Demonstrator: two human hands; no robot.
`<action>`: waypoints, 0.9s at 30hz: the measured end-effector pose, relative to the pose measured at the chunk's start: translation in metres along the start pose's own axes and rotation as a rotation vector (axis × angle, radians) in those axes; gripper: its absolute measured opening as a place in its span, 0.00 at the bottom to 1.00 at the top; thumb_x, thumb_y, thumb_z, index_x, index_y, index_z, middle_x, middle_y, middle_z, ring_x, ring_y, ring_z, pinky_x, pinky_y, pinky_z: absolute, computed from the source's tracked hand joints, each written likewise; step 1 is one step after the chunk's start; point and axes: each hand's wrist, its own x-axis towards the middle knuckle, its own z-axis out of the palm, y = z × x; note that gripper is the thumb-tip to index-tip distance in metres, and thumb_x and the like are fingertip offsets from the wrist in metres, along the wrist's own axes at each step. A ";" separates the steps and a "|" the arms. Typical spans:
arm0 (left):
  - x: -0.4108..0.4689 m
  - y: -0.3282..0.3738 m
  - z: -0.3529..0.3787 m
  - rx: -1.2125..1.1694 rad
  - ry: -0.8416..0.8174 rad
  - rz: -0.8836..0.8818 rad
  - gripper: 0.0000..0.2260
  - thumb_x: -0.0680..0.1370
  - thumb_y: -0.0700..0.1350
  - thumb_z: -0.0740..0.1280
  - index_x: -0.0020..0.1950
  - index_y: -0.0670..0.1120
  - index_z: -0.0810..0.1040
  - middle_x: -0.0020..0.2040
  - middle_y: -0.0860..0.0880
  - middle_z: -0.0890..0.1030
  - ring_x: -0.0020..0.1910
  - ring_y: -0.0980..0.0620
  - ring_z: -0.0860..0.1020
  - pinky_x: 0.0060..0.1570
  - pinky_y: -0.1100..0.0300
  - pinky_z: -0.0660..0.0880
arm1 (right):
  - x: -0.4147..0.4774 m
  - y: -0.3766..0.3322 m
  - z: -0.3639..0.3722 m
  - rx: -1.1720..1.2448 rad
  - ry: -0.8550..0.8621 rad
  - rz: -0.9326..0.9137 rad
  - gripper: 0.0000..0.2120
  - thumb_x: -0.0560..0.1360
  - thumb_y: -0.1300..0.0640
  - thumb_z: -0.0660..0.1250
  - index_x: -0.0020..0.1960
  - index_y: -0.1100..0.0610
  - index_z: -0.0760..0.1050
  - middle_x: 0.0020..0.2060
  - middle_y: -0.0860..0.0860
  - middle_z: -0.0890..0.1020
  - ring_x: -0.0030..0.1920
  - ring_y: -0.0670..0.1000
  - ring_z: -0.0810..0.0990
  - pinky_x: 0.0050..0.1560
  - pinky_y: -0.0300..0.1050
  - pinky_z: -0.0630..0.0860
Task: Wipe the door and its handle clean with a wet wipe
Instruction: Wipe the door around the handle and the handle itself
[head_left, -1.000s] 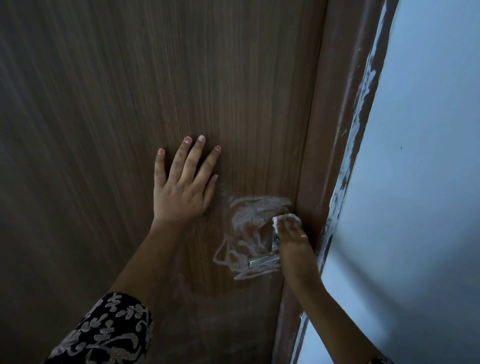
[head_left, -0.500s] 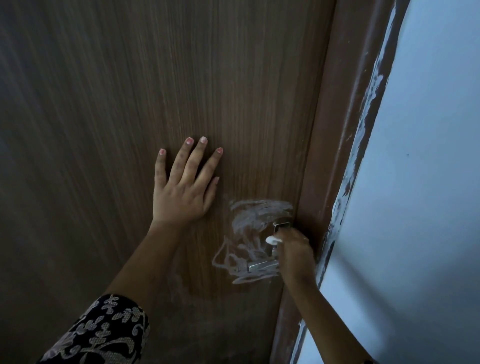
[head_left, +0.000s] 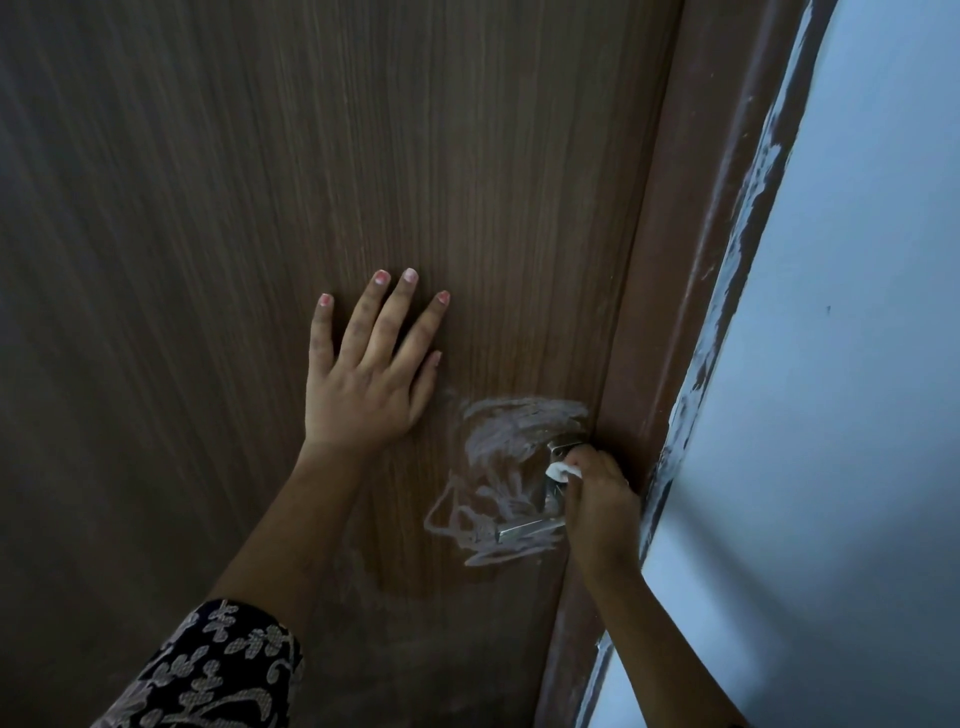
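Observation:
A dark brown wood-grain door (head_left: 260, 208) fills most of the view. My left hand (head_left: 369, 374) lies flat on it with fingers spread. Whitish smears (head_left: 498, 467) mark the door around the metal handle (head_left: 530, 529), whose lever points left near the door's right edge. My right hand (head_left: 597, 499) is closed around a small white wet wipe (head_left: 563, 470) and presses it against the handle's plate; only a tip of the wipe shows above my fingers.
A reddish-brown door frame (head_left: 670, 234) runs along the door's right edge. Beyond it is a pale blue wall (head_left: 857, 415) with chipped paint along the frame's border. My left sleeve (head_left: 208, 675) is dark with a light floral pattern.
My right hand with the wipe has slid down from the top of the handle plate to its middle. The left hand has stayed flat on the door.

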 end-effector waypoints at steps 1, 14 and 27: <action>0.000 0.000 0.000 0.002 -0.002 -0.002 0.24 0.81 0.55 0.59 0.76 0.52 0.63 0.75 0.46 0.66 0.75 0.48 0.62 0.74 0.43 0.50 | -0.003 0.000 0.000 0.009 -0.010 0.031 0.11 0.71 0.60 0.71 0.53 0.62 0.79 0.47 0.59 0.84 0.48 0.59 0.83 0.49 0.51 0.80; 0.001 0.002 -0.002 -0.002 -0.016 -0.004 0.24 0.81 0.55 0.59 0.76 0.52 0.63 0.75 0.46 0.66 0.75 0.47 0.62 0.74 0.43 0.49 | -0.001 -0.001 -0.010 0.165 -0.050 0.181 0.13 0.79 0.56 0.60 0.60 0.59 0.76 0.53 0.53 0.82 0.56 0.53 0.80 0.59 0.41 0.74; -0.001 0.001 0.001 0.005 0.000 -0.011 0.24 0.81 0.54 0.59 0.77 0.52 0.62 0.75 0.46 0.64 0.75 0.47 0.60 0.74 0.43 0.49 | 0.000 -0.003 -0.010 -0.057 -0.161 0.103 0.10 0.77 0.58 0.63 0.56 0.59 0.78 0.53 0.55 0.83 0.53 0.54 0.82 0.54 0.42 0.76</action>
